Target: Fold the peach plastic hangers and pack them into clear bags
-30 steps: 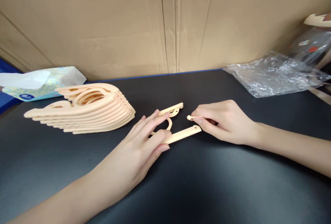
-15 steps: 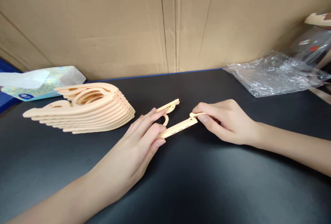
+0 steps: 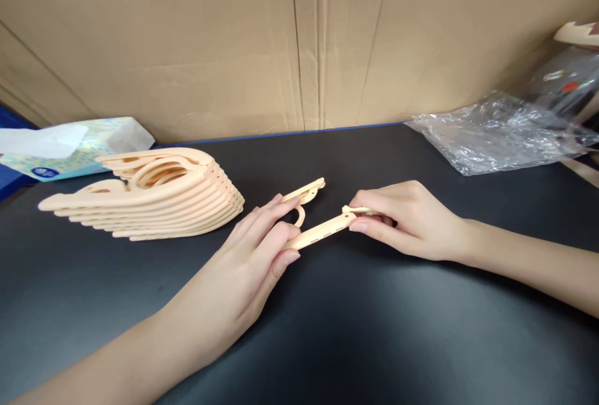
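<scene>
On the black table (image 3: 374,342), our left hand (image 3: 253,261) is finger-clamping the cream frame (image 3: 322,231), ideally steadily; our right hand (image 3: 414,221) is fingertip-pinching 1 small piece (image 3: 359,209) at its end.

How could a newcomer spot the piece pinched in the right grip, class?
On the black table, right of the stacked cream frames, find the right grip. Pinched there is a small cream piece, its visible part thinner than the slotted bar beside it.
</scene>
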The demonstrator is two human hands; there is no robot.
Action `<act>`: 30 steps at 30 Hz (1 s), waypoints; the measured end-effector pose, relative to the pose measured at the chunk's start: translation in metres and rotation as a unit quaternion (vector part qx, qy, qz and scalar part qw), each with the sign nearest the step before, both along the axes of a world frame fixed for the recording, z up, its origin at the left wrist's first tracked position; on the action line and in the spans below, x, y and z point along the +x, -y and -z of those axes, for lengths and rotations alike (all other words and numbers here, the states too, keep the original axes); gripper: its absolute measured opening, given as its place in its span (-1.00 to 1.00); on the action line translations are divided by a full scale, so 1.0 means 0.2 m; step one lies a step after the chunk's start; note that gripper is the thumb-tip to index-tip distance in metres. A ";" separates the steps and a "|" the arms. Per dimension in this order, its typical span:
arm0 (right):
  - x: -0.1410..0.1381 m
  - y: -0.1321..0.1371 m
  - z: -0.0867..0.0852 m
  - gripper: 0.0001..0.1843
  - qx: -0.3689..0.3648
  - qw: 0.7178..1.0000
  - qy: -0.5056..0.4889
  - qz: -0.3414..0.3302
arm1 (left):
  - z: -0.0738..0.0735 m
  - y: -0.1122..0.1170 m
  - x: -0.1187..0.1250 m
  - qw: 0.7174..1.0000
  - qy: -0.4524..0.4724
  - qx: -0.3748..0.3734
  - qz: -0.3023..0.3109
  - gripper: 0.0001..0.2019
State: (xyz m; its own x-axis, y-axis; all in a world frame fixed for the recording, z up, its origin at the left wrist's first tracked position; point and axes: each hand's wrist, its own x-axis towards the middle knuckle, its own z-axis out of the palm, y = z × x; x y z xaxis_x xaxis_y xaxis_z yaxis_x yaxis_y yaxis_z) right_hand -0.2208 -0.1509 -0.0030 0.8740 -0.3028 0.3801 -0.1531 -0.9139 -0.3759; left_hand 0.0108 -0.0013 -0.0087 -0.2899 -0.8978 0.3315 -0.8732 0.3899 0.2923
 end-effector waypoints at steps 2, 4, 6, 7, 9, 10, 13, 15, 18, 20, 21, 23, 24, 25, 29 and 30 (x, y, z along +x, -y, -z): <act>0.00 0.01 0.00 -0.66 0.004 1.000 -0.004 -0.009 | 0.00 0.00 0.00 1.000 -0.003 -0.003 0.001 -0.83; 0.00 0.01 0.00 -0.65 0.003 1.000 -0.005 -0.002 | 0.01 0.00 -0.01 1.000 -0.008 -0.007 0.002 -0.83; 0.00 0.01 0.00 -0.64 0.003 1.000 -0.008 0.005 | 0.01 0.00 -0.01 1.000 -0.012 -0.008 0.002 -0.84; 0.00 0.01 0.00 -0.63 0.005 1.000 -0.008 0.006 | 0.01 0.00 -0.01 1.000 -0.013 -0.008 0.002 -0.84; 0.00 0.01 0.01 -0.64 0.010 1.000 -0.009 0.004 | 0.01 0.00 0.00 1.000 -0.016 -0.006 0.000 -0.83; 0.00 0.01 0.01 -0.64 0.011 1.000 -0.010 0.003 | 0.00 0.00 0.00 1.000 -0.018 -0.004 -0.002 -0.83; 0.00 0.01 0.00 -0.64 0.005 1.000 -0.013 0.003 | 0.00 0.00 0.01 1.000 -0.016 0.009 0.001 -0.84; 0.00 0.01 0.00 -0.64 0.001 1.000 -0.016 0.002 | -0.01 0.00 0.01 1.000 -0.009 0.015 0.007 -0.84; 0.00 0.01 0.00 -0.64 0.001 1.000 -0.018 0.001 | 0.00 0.00 0.01 1.000 -0.011 0.006 0.003 -0.83; 0.00 0.01 0.01 -0.64 0.001 1.000 -0.019 0.001 | 0.00 0.00 0.00 1.000 -0.014 0.002 -0.002 -0.83; 0.00 0.01 0.01 -0.63 0.001 1.000 -0.020 0.001 | 0.00 0.00 0.00 1.000 -0.012 0.004 -0.001 -0.83; 0.00 0.01 0.01 -0.62 -0.004 1.000 -0.022 -0.003 | 0.00 0.00 0.00 1.000 -0.008 0.009 0.004 -0.83; 0.00 0.01 0.01 -0.62 -0.007 1.000 -0.025 -0.006 | 0.00 0.00 0.00 1.000 -0.007 0.010 0.006 -0.84; 0.00 0.01 0.01 -0.62 -0.011 1.000 -0.028 -0.010 | 0.00 0.00 0.00 1.000 -0.006 0.012 0.009 -0.84; -0.01 0.02 0.00 -0.62 -0.045 0.998 -0.028 -0.028 | -0.01 0.00 0.01 1.000 -0.009 0.019 0.013 -0.85; -0.01 0.01 0.00 -0.62 -0.058 0.998 -0.025 -0.030 | -0.01 0.00 0.01 1.000 -0.010 0.022 0.014 -0.85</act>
State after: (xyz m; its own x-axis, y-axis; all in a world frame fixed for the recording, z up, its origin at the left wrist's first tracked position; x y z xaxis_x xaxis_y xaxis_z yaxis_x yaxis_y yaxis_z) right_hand -0.2220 -0.1538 -0.0032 0.9081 -0.2049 0.3652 -0.1120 -0.9592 -0.2597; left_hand 0.0129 -0.0010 -0.0067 -0.3089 -0.9031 0.2984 -0.8560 0.4007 0.3267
